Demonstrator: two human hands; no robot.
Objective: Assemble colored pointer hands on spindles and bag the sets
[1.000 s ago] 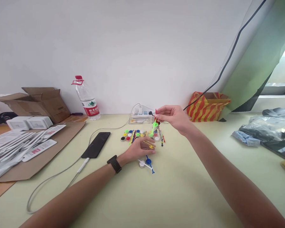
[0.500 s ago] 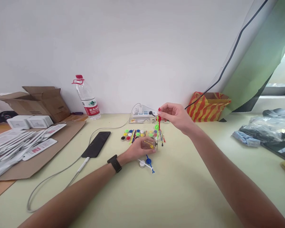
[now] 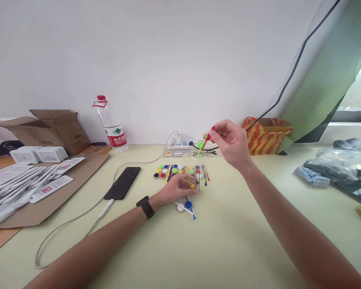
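Note:
My left hand (image 3: 171, 188) is closed around a small see-through plastic container (image 3: 185, 182) just above the table, with a yellow piece (image 3: 191, 185) showing in it. Higher up and to the right, my right hand (image 3: 233, 146) pinches a red plastic stick with a round disc (image 3: 207, 137). A similar bright green piece (image 3: 200, 145) hangs together with the red one, slanting down to the left. Below my left hand lie a white piece (image 3: 180, 207) and a blue piece (image 3: 188, 205), their sticks crossing. Several coloured round discs (image 3: 163, 176) and thin sticks lie behind my left hand, partly hidden by it.
A black phone (image 3: 126, 183) on a cable lies left of my left hand. Behind are a water bottle (image 3: 114, 128), a power strip (image 3: 180, 145) and a red-yellow striped bag (image 3: 263, 136). Cardboard with white packets (image 3: 39, 176) fills the left; plastic bags (image 3: 333, 162) lie right.
My right hand has moved up and to the right, away from the container, carrying the red and green pieces, which now tilt. My left hand stays in place with the container.

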